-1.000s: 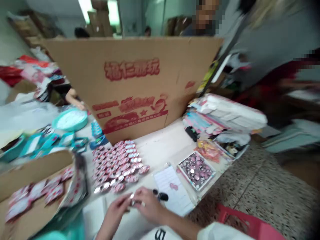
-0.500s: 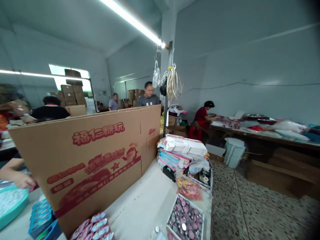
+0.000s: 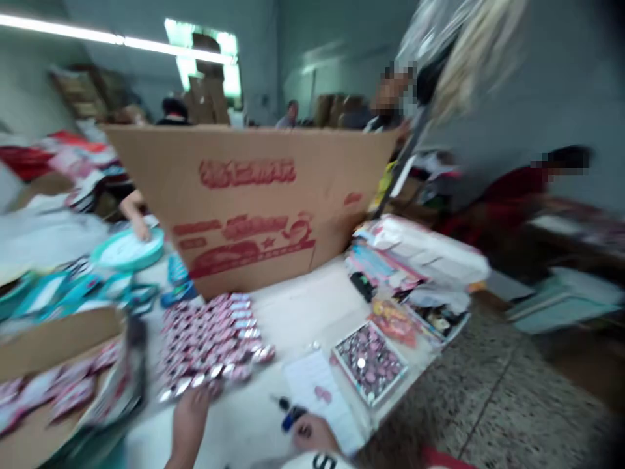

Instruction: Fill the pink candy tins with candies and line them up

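pink, silver-glinting packs (image 3: 209, 339), close rows; left hand (image 3: 192, 412), right hand (image 3: 315, 433) blurred, cannot tell grip

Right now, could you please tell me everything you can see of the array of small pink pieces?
The array of small pink pieces lies on the white table in close rows forming a rough block. The pieces look pink and shiny, perhaps plastic or foil, with pale blue patches toward the far right and bright glints nearest the person. It sits before the red-printed cardboard panel. The left hand is at its near edge, seemingly touching; blur hides any grip.
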`<control>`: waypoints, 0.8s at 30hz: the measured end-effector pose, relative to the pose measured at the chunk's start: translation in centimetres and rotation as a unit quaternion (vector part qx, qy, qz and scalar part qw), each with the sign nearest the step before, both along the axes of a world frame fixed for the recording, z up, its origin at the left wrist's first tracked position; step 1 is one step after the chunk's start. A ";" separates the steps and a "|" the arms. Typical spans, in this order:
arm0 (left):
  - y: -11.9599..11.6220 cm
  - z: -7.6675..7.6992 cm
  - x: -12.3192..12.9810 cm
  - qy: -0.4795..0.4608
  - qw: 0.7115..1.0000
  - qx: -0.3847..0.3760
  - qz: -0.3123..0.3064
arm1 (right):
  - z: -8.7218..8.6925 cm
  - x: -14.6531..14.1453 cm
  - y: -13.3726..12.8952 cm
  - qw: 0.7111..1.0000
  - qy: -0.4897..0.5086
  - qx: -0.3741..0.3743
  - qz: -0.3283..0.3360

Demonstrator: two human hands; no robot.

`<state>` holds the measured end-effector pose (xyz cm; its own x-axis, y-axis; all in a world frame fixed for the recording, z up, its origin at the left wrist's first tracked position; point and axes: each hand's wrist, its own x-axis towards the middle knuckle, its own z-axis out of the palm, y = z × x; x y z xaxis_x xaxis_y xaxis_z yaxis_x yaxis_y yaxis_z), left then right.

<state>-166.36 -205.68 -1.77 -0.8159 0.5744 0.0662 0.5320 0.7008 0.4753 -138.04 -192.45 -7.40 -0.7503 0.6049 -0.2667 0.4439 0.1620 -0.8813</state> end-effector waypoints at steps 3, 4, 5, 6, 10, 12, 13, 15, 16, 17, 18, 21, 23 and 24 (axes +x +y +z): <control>-5.5 -1.4 -0.3 -0.013 0.995 -0.091 0.031 | -2.8 1.8 -2.7 0.995 -0.056 -0.075 -0.030; -6.0 -1.6 -0.8 -0.013 0.993 -0.114 0.027 | -3.2 2.1 -3.0 0.993 -0.061 -0.086 -0.049; -6.1 -1.8 -1.4 -0.014 0.991 -0.134 0.020 | -3.4 2.4 -3.0 0.992 -0.059 -0.091 -0.065; -6.0 -2.0 -1.9 -0.013 0.988 -0.150 0.013 | -3.3 2.6 -2.8 0.992 -0.053 -0.093 -0.074; -4.7 -2.6 -2.8 -0.002 0.981 -0.195 -0.002 | -2.5 3.6 -1.7 0.987 -0.059 -0.073 -0.127; -4.5 -2.8 -2.4 0.006 0.978 -0.209 -0.011 | -2.5 4.2 -1.3 0.986 -0.066 -0.057 -0.144; -4.5 -2.9 -2.1 0.011 0.976 -0.215 -0.017 | -2.6 4.6 -1.2 0.986 -0.067 -0.051 -0.145; -4.4 -2.9 -1.4 0.019 0.973 -0.230 -0.025 | -2.9 5.2 -1.0 0.987 -0.068 -0.044 -0.138; -4.4 -2.9 -1.2 0.022 0.970 -0.239 -0.028 | -3.0 5.5 -0.9 0.988 -0.069 -0.041 -0.136; -4.3 -2.8 -1.0 0.024 0.968 -0.248 -0.030 | -3.1 5.7 -0.8 0.987 -0.071 -0.038 -0.136; -4.2 -2.7 -0.9 0.025 0.966 -0.257 -0.032 | -3.1 5.8 -0.7 0.987 -0.075 -0.036 -0.139; -3.9 -2.1 -1.0 0.016 0.958 -0.283 -0.036 | -3.0 5.7 -0.3 0.982 -0.092 -0.036 -0.161; -3.7 -1.5 -1.2 0.001 0.952 -0.303 -0.032 | -2.9 5.5 0.0 0.981 -0.090 -0.036 -0.167; -3.7 -1.3 -1.3 -0.008 0.949 -0.313 -0.029 | -2.8 5.4 0.1 0.981 -0.086 -0.035 -0.169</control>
